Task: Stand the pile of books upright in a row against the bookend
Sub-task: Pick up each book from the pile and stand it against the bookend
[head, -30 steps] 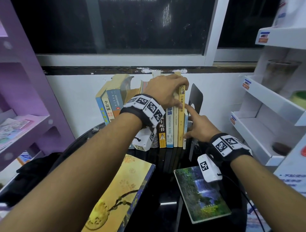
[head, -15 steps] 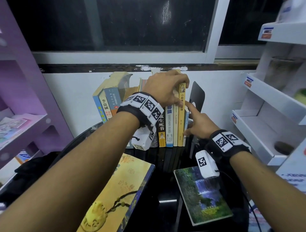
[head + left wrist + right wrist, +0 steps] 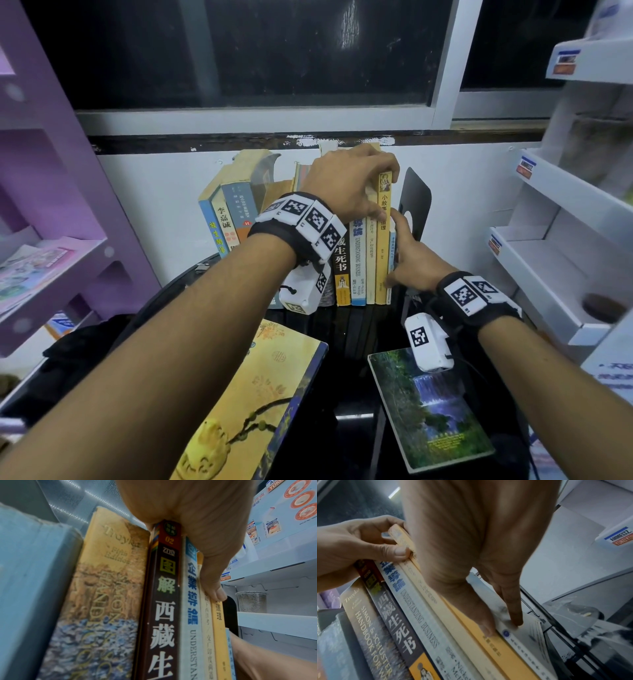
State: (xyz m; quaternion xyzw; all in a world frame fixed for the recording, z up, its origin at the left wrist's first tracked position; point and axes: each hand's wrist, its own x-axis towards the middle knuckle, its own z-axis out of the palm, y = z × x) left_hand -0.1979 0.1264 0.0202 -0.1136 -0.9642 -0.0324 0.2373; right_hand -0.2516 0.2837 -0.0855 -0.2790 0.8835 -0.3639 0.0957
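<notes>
Several books stand upright in a row on the black table, beside the black bookend. My left hand lies over their tops, fingers curled behind and thumb on the spine of the tall yellow book. The left wrist view shows that thumb on the spines. My right hand pinches the thin blue-white book between the yellow book and the bookend. Its thumb is at the spine and its index finger is on the cover.
Several thicker books lean at the row's left end. A large yellow-covered book and a waterfall-covered book lie flat on the near table. A purple shelf stands left, a white shelf right.
Both hands keep their hold on the row. The right index finger has crept slightly up along the thin book, and the view has shifted a little.
</notes>
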